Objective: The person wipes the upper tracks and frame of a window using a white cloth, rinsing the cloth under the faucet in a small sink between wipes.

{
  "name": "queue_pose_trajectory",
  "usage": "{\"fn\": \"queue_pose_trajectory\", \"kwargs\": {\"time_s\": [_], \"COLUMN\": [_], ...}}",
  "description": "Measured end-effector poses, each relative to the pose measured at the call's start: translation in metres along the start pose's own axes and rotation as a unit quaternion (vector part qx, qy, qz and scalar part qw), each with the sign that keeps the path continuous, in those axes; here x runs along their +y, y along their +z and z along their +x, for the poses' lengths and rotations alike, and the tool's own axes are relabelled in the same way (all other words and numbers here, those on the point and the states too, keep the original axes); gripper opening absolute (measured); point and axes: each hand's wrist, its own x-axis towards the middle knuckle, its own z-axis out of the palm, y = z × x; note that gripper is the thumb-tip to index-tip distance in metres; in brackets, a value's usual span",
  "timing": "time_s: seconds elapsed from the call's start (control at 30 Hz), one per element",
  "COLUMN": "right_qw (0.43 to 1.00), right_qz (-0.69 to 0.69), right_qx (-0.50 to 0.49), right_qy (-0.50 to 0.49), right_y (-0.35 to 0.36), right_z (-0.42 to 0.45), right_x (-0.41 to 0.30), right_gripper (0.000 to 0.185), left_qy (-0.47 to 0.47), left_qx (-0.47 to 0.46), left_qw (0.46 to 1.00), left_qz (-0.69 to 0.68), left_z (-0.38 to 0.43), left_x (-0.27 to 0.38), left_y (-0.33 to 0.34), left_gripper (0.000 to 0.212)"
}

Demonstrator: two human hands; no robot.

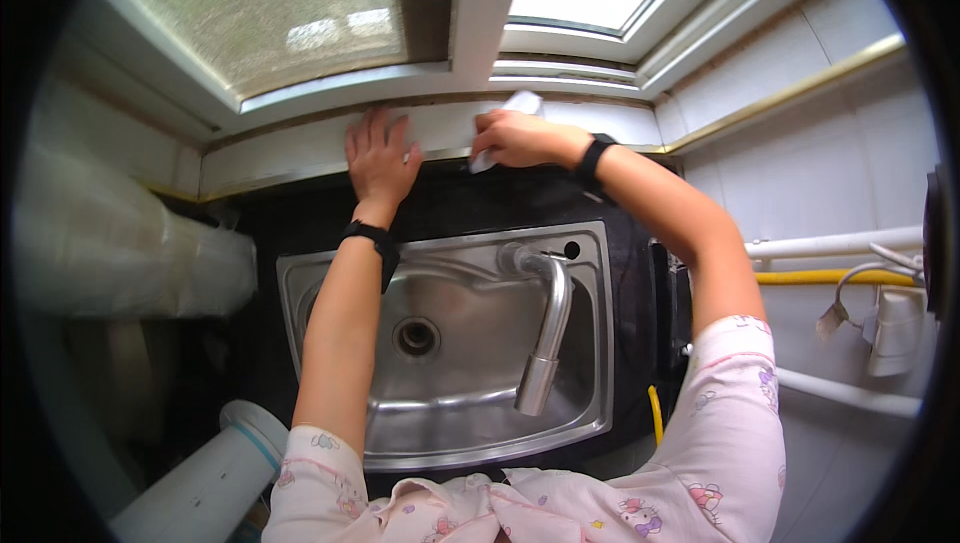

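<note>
Against the white tiled window ledge (pixel 442 126), my right hand (pixel 517 138) grips a white cloth or wipe (pixel 525 101). Parts of it stick out above and below my fingers. To its left, my left hand (pixel 381 156) rests on the ledge with the fingers spread and nothing in them. Both forearms reach over a stainless steel sink (pixel 465 318) set in a black countertop (pixel 450 198). A metal faucet (pixel 553 303) arches over the right part of the basin, and the round drain (pixel 416 338) shows in its bottom.
Sliding window frames (pixel 487 10) rise behind the ledge. A large wrapped pipe (pixel 150 243) stands at left, above a white cylindrical object (pixel 210 475). Along the right wall run a white pipe (pixel 832 243), a yellow hose (pixel 832 277) and hanging items (pixel 892 325).
</note>
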Motion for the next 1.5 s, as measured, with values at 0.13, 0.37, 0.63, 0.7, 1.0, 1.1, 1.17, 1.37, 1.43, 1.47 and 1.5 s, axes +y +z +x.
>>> {"fn": "queue_pose_trajectory", "kwargs": {"time_s": [0.13,0.37,0.63,0.7,1.0,1.1,1.17,1.37,1.43,1.47,1.5], "right_qw": [0.999,0.965,0.793,0.703,0.537,0.467,0.432,0.462,0.52,0.542,0.562], "right_qz": [-0.014,-0.126,0.444,0.579,-0.415,-0.62,-0.656,-0.722,-0.707,-0.7,-0.693], "right_qx": [0.022,-0.032,0.122,0.256,0.715,0.609,0.568,0.398,0.346,0.316,0.286], "right_qy": [-0.02,0.227,0.398,0.324,0.168,0.165,0.244,0.327,0.331,0.341,0.35], "right_y": [-0.002,-0.04,-0.031,-0.05,-0.251,-0.291,-0.305,-0.294,-0.27,-0.253,-0.238], "right_z": [-0.022,-0.168,-0.162,-0.16,-0.19,-0.183,-0.194,-0.214,-0.21,-0.204,-0.201], "right_x": [-0.001,0.045,-0.004,-0.039,-0.128,-0.121,-0.092,-0.061,-0.053,-0.048,-0.043], "right_gripper": [0.021,0.023,0.019,0.028,0.029,0.03,0.027,0.016,0.016,0.015,0.015], "left_qy": [0.008,0.007,0.059,0.075,0.01,-0.021,0.045,0.217,0.244,0.245,0.247], "left_qx": [0.013,0.01,-0.085,-0.166,-0.038,-0.081,-0.197,-0.283,-0.246,-0.238,-0.229], "left_qw": [1.0,1.0,0.984,0.948,0.945,0.964,0.974,0.93,0.929,0.93,0.931], "left_qz": [0.009,0.005,-0.144,-0.262,-0.324,-0.253,-0.101,-0.084,-0.127,-0.134,-0.142], "left_z": [-0.002,-0.002,0.003,0.011,0.022,0.005,0.005,0.026,0.027,0.028,0.03], "left_x": [-0.006,0.001,-0.009,-0.012,0.022,0.029,0.054,0.05,0.049,0.048,0.049], "left_y": [-0.003,0.0,-0.028,-0.056,-0.11,-0.036,-0.035,-0.025,-0.014,-0.014,-0.014], "left_gripper": [0.039,0.038,0.042,0.04,0.032,0.048,0.061,0.085,0.088,0.088,0.087]}}
